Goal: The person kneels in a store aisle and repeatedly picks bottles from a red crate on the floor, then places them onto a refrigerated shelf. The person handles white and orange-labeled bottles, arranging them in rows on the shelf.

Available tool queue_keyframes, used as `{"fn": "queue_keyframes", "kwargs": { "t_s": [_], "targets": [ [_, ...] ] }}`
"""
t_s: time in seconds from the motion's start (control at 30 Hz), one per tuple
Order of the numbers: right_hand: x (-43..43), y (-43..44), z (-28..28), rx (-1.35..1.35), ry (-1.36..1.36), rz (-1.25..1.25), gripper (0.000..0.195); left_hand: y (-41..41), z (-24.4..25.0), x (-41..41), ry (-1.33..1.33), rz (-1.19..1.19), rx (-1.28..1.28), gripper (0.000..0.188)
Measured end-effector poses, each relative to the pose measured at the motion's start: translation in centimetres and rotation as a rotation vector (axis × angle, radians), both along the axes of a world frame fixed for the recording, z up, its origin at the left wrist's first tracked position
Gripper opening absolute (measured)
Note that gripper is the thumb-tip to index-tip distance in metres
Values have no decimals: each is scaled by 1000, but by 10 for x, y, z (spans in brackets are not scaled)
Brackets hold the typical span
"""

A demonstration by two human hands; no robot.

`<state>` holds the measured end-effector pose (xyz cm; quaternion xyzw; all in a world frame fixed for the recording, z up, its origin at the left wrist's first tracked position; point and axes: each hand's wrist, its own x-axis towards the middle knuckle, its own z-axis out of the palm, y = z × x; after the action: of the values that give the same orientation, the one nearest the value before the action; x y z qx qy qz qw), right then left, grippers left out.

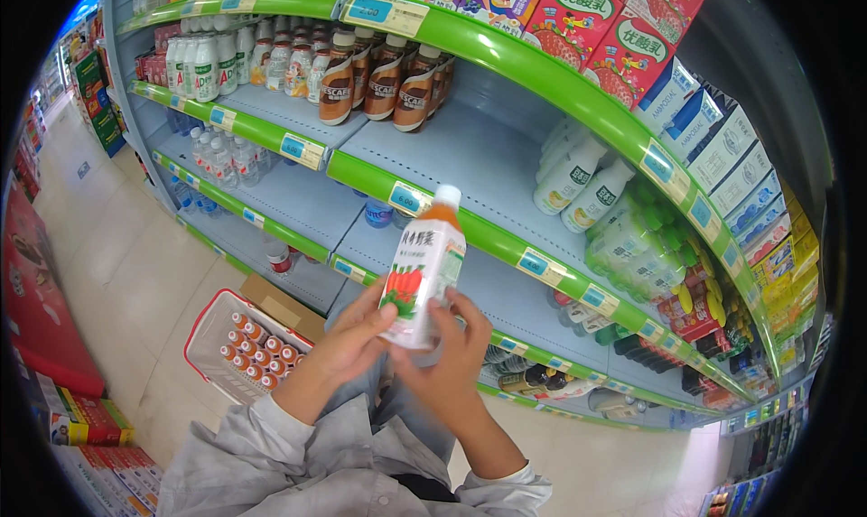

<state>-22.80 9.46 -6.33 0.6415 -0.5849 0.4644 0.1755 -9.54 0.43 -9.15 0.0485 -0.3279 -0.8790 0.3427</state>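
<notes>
A plastic juice bottle [423,273] with a white cap, orange contents and a white label showing carrots stands tilted in front of the shelves. My left hand [355,331] grips its lower left side, thumb across the label. On the lower right side, my right hand [443,348] touches the bottle with bent fingers, slightly blurred; how firmly it presses cannot be told. Below and to the left, a pale shopping basket with a red rim [196,334] holds several similar orange bottles with white caps [261,348]. A cardboard box [281,307] lies between the basket and the shelf.
Green-edged shelves [467,219] curve across the view. They carry brown coffee bottles [385,80], white drink bottles [572,178], shrink-wrapped packs [637,246] and small water bottles [220,161]. Drink cartons [569,19] fill the top shelf. Boxed goods [91,419] stand on the floor at left.
</notes>
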Motion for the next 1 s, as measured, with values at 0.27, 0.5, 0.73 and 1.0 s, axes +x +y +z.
{"fn": "queue_keyframes", "kwargs": {
  "t_s": [0.27,0.5,0.73,1.0],
  "targets": [
    [-33,-25,19,84,-221,6,60,-55,69,-40,-568,378,-945,89],
    [-70,-61,33,-138,-136,-42,53,-99,112,-95,-512,507,-1187,66],
    [-156,-64,18,-46,219,-396,33,-180,116,-194,-671,448,-1244,76],
    [-173,-73,-18,-103,235,-555,19,-268,90,-328,-644,508,-1254,66]
  ]
}}
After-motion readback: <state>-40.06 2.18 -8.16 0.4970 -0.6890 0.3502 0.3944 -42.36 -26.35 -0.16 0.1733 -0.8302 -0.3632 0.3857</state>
